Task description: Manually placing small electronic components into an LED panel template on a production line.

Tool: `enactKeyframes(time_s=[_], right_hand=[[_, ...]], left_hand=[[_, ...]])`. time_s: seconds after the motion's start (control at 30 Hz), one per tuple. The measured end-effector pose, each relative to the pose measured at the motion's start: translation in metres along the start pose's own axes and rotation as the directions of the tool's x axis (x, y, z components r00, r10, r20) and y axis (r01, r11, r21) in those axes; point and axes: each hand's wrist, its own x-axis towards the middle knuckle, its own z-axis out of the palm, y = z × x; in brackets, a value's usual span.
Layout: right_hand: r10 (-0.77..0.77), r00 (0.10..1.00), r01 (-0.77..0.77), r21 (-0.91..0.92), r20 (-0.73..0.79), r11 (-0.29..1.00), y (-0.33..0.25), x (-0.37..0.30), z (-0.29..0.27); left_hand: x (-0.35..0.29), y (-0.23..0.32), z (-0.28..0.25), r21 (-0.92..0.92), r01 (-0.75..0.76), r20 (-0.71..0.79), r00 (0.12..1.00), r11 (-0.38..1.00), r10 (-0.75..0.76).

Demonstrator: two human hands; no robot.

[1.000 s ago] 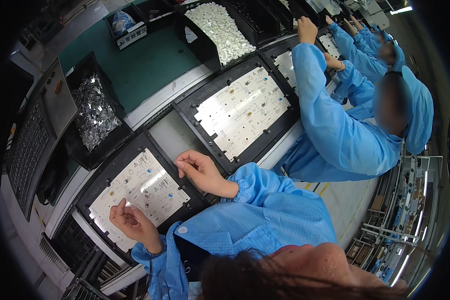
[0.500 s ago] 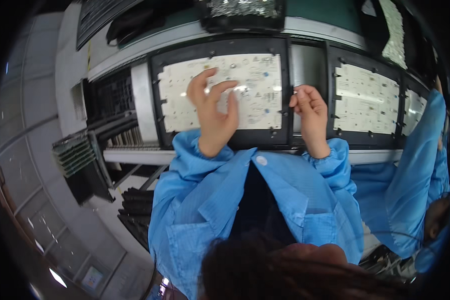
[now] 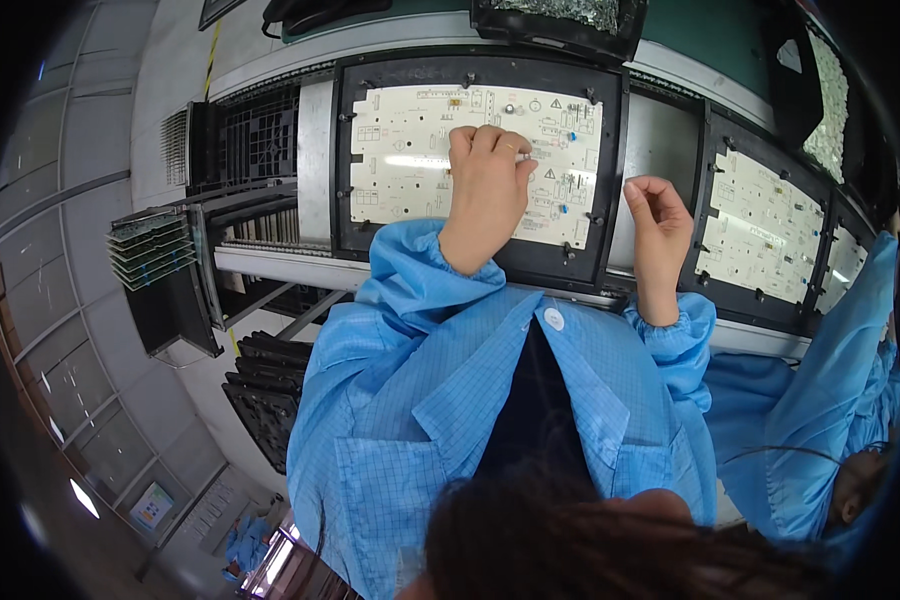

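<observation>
The left hand [image 3: 485,185] lies on the cream circuit board [image 3: 410,150], its fingers curled and bunched at the board's middle, fingertips pressing down near a few small blue parts; whether it pinches anything between them cannot be told. The board sits in a black carrier frame [image 3: 345,150] on the conveyor surface [image 3: 315,160], straight ahead of the person and just beyond the blue sleeves.

The right hand [image 3: 658,220] is raised just right of that frame, over the grey gap between carriers, with thumb and forefinger drawn loosely together (if something tiny is held there, it is too small to make out).

Farther right, a second board [image 3: 760,225] rests in its own black frame, and beyond it a third one runs toward the picture's rim. At the far edge stands a black bin of small shiny parts [image 3: 560,12]. To the left, beside the conveyor, a rack of stacked green boards [image 3: 150,248] stands near black trays [image 3: 265,390] piled lower down. A co-worker's blue sleeve [image 3: 850,340] shows at the right edge.
</observation>
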Motion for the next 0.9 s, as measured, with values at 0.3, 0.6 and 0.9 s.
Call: enactKeyframes(time_s=[0.3, 0.6, 0.9], right_hand=[[0.0, 0.993, 0.048, -0.398, 0.119, 0.916, -0.032, -0.001, 0.03], [0.021, 0.996, 0.025, -0.485, 0.09, 0.874, -0.037, 0.001, 0.045], [0.105, 0.993, -0.066, -0.51, 0.048, 0.858, -0.042, 0.007, 0.048]], left_hand=[[0.001, -0.004, -0.001, -0.201, -0.028, -0.031, 0.999, 0.979, 0.022], [-0.005, -0.004, -0.012, -0.441, 0.183, -0.012, 0.978, 0.879, -0.21], [-0.007, -0.004, -0.019, -0.442, 0.183, 0.006, 0.979, 0.878, -0.201]])
